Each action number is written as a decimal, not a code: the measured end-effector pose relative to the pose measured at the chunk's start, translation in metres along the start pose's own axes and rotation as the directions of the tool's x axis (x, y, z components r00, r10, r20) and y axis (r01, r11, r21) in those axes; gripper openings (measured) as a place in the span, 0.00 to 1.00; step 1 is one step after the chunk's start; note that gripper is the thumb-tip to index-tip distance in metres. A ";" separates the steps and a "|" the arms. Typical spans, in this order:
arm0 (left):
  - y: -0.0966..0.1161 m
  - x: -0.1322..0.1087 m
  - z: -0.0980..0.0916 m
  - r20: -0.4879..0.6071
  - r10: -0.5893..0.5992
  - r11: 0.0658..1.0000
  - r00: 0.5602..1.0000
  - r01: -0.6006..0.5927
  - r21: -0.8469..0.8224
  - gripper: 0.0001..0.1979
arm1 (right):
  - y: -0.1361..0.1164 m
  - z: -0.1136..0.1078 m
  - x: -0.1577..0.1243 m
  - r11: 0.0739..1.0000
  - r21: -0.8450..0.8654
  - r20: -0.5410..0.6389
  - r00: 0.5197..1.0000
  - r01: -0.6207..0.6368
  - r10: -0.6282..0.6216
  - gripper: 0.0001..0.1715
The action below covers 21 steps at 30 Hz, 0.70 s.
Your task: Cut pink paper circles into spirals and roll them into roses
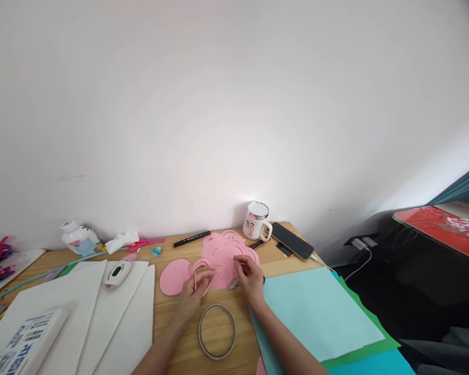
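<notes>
My left hand (196, 289) is closed on a thin pink paper cutout (196, 279), whose curved edge shows between the fingers. Just to the right, my right hand (250, 279) has thumb and fingers pinched together; whatever is between them, if anything, is too small to make out. Both hands are at the near side of a pile of pink paper circles and rings (222, 255). A larger pink paper disc (174, 277) lies left of my left hand. Partly hidden under my right hand is a grey blade-like tool (233, 284). A roll of tape (200, 333) lies flat between my forearms.
A white mug (252, 227) stands behind the pile, beside a phone (293, 241) on a cable. Light blue paper sheets (320, 307) lie to the right, white sheets (131, 312) to the left. A black marker (192, 239), pink scissors (144, 243) and a white bottle (80, 239) are along the wall.
</notes>
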<state>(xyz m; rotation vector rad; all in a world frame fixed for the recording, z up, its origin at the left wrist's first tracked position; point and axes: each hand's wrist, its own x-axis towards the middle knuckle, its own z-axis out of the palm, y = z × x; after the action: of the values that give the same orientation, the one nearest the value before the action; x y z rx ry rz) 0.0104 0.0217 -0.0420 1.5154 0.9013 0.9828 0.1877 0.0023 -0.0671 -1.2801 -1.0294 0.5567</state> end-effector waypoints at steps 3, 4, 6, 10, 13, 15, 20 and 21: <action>0.000 0.001 -0.002 0.007 -0.058 0.998 0.998 0.058 -0.020 0.13 | 0.004 -0.009 0.005 0.980 -0.194 -0.183 0.980 0.040 -0.076 0.19; 0.000 0.002 -0.003 0.010 -0.064 0.998 0.998 0.064 -0.010 0.13 | 0.005 -0.011 0.007 0.965 -0.259 -0.210 0.973 0.037 -0.094 0.21; 0.001 0.001 -0.003 0.017 -0.063 0.998 0.998 0.063 0.025 0.14 | 0.008 -0.014 0.010 0.926 -0.377 -0.227 0.967 0.022 -0.116 0.26; 0.002 0.001 -0.002 0.019 -0.052 0.995 0.998 0.050 0.087 0.13 | 0.010 -0.011 0.008 0.828 -0.561 -0.155 0.978 0.026 -0.136 0.27; 0.001 0.002 -0.002 0.021 -0.038 0.993 0.999 0.035 0.114 0.12 | 0.009 -0.007 0.005 0.854 -0.511 -0.089 0.982 0.100 -0.168 0.25; 0.000 0.002 -0.002 0.031 -0.003 0.989 1.000 -0.001 0.147 0.12 | 0.007 -0.007 0.005 0.893 -0.425 -0.073 0.978 0.149 -0.198 0.23; -0.009 -0.002 -0.001 0.055 0.211 0.933 0.976 -0.218 0.288 0.16 | 0.005 -0.010 0.007 0.945 -0.295 -0.080 0.981 0.144 -0.175 0.18; -0.011 -0.004 0.000 0.080 0.255 0.907 0.964 -0.267 0.327 0.17 | 0.004 -0.011 0.008 0.956 -0.263 -0.082 0.985 0.126 -0.153 0.17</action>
<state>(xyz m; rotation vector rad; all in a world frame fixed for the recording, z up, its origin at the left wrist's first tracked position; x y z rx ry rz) 0.0083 0.0199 -0.0536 1.9781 0.8873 1.0243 0.2015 0.0044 -0.0682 -1.4341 -1.1225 0.2514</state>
